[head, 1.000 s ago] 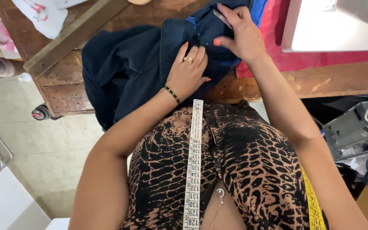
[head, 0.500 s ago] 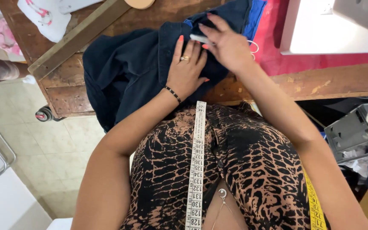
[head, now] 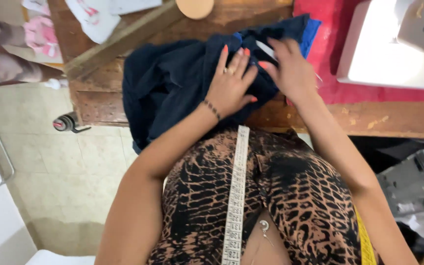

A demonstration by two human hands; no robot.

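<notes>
left hand (head: 230, 87): flat, fingers spread, palm pressing the dark navy crumpled fabric garment (head: 172, 83); grips nothing | right hand (head: 290, 71): blurred, fingers loosely curled on the garment's upper edge; whether it pinches the cloth, cannot tell | garment: bunched on the worn wooden table (head: 99, 98), draping over its near edge, beside the red cloth (head: 330, 83)

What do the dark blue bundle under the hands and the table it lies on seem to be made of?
The dark blue bundle looks like soft woven cloth, matte, judging by its loose folds and the way it drapes over the edge. The left hand presses flat on it; the right hand rests beside. The table appears to be bare, worn wood: brown grain, scuffs and pale chipped spots show, with no gloss.
</notes>
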